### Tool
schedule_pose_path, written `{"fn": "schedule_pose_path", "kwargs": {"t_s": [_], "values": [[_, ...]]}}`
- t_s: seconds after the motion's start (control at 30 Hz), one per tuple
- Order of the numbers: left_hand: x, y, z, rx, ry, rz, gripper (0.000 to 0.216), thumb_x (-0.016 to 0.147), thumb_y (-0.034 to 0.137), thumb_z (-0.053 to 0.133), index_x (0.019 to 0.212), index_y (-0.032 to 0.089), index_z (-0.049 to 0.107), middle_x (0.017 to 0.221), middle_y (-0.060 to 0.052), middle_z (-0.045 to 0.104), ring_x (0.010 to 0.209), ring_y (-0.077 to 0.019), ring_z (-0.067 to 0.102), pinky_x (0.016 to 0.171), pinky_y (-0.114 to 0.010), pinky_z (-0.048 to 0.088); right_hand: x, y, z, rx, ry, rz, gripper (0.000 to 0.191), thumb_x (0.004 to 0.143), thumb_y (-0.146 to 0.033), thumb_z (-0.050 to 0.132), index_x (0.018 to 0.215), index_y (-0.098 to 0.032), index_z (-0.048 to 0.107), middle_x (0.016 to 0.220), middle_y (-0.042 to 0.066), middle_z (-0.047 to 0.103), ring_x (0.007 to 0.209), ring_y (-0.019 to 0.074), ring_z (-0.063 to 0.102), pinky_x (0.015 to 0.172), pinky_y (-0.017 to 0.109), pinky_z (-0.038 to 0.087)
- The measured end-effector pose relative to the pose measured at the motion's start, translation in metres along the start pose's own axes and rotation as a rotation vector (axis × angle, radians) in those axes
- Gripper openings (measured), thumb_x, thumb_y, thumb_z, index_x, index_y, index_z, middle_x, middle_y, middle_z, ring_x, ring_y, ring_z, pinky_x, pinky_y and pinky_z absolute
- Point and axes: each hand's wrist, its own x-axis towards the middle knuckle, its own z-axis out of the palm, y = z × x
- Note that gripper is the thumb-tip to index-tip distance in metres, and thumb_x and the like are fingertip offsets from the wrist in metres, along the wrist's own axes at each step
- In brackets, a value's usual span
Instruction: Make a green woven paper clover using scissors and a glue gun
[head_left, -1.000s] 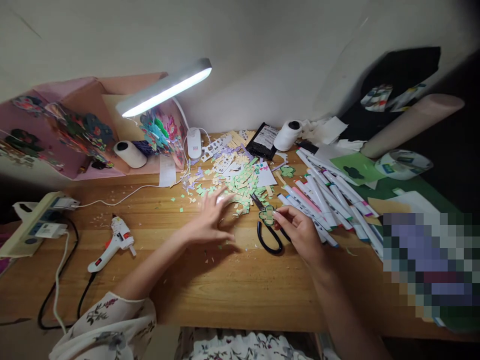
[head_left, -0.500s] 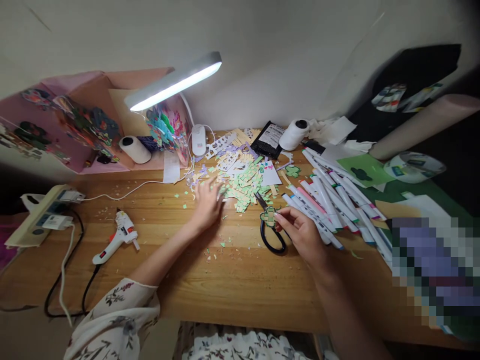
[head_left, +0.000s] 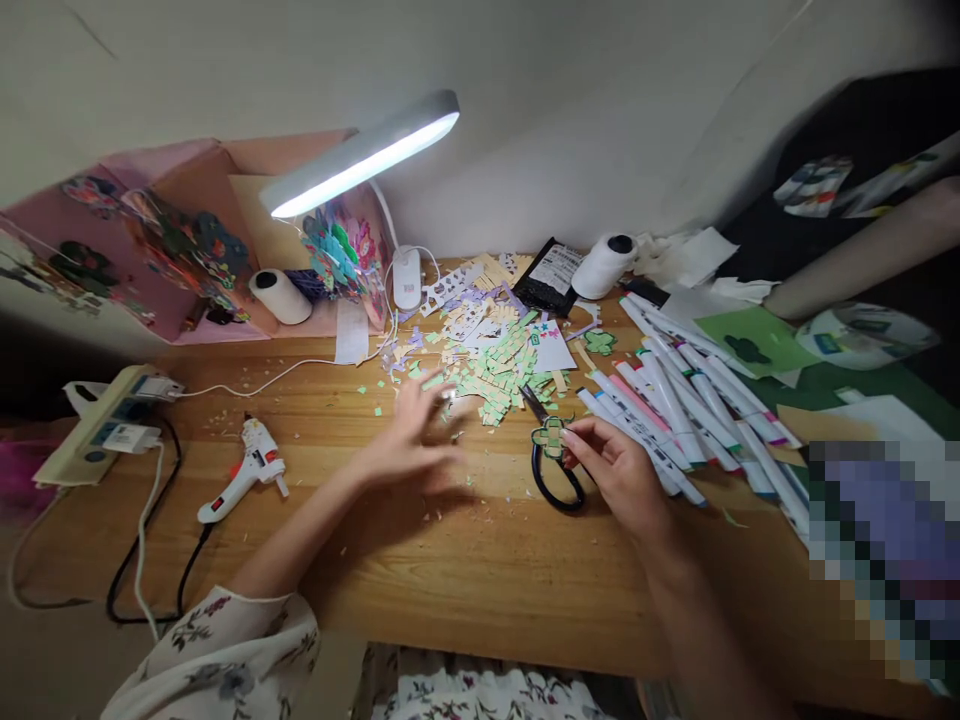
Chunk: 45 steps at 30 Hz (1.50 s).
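My right hand (head_left: 619, 472) pinches a small green clover-shaped paper cutout (head_left: 548, 437) with a dark outline, held just above black-handled scissors (head_left: 553, 463) that lie on the wooden desk (head_left: 465, 560). My left hand (head_left: 411, 445) hovers with fingers spread at the near edge of a heap of green, purple and cream paper scraps (head_left: 487, 360). It holds nothing that I can see and is slightly smeared by motion.
A row of white markers (head_left: 675, 405) lies right of the scissors. A glue gun (head_left: 244, 480) and a power strip (head_left: 105, 425) sit at the left with cables. A lit desk lamp (head_left: 364, 155), thread spools, pink paper craft and green sheets line the back.
My left hand went forward into the scrap heap, then drew back toward me with fingers spread. My right hand kept hold of the cutout over the scissors. The view shifted a little.
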Motion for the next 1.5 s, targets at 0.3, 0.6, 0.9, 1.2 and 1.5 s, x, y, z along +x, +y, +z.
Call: {"fn": "schedule_pose_path", "kwargs": {"t_s": [0.3,0.6,0.9,1.2,1.5], "values": [[-0.009,-0.004,-0.006,-0.035,0.139,-0.122,0.037,0.090,0.037,0.048,0.125,0.027,0.043,0.135,-0.012,0.038,0.130,-0.0300,0.031,0.107,-0.057,0.025,0.000,0.004,-0.001,0.010,-0.003,0.021,0.022,0.076,-0.040,0.064,0.075,-0.019,0.058,0.062,-0.001,0.057,0.059,0.0140,0.055,0.058,0.025,0.046],[-0.046,-0.006,-0.008,-0.111,0.059,-0.148,0.021,0.084,0.042,0.057,0.096,0.024,0.057,0.118,-0.010,0.045,0.119,-0.0295,0.040,0.100,-0.057,0.033,-0.002,0.006,0.001,0.016,-0.039,0.041,0.019,0.077,-0.037,0.064,0.076,-0.019,0.059,0.064,-0.002,0.056,0.059,0.0127,0.055,0.058,0.024,0.045],[-0.035,-0.019,-0.013,-0.092,0.013,-0.052,0.040,0.071,0.044,0.072,0.105,0.029,0.057,0.126,-0.009,0.046,0.124,-0.0324,0.039,0.102,-0.057,0.034,0.000,0.006,0.002,0.019,-0.031,0.039,0.020,0.076,-0.038,0.064,0.075,-0.019,0.059,0.065,-0.002,0.056,0.060,0.0125,0.054,0.058,0.024,0.045],[-0.029,-0.029,-0.018,-0.080,-0.066,0.015,0.086,0.048,0.045,0.086,0.123,0.033,0.046,0.138,-0.009,0.037,0.129,-0.0359,0.035,0.104,-0.056,0.035,-0.001,0.004,0.001,0.030,-0.029,0.035,0.024,0.074,-0.041,0.067,0.073,-0.019,0.059,0.062,-0.002,0.056,0.058,0.0127,0.054,0.056,0.024,0.046],[-0.018,-0.025,-0.019,-0.050,-0.102,0.031,0.089,0.053,0.044,0.084,0.129,0.034,0.039,0.142,-0.010,0.032,0.130,-0.0366,0.030,0.106,-0.059,0.029,-0.001,0.005,0.000,0.025,-0.012,0.026,0.026,0.075,-0.044,0.067,0.075,-0.019,0.059,0.065,0.000,0.057,0.060,0.0149,0.055,0.057,0.027,0.047]]}}
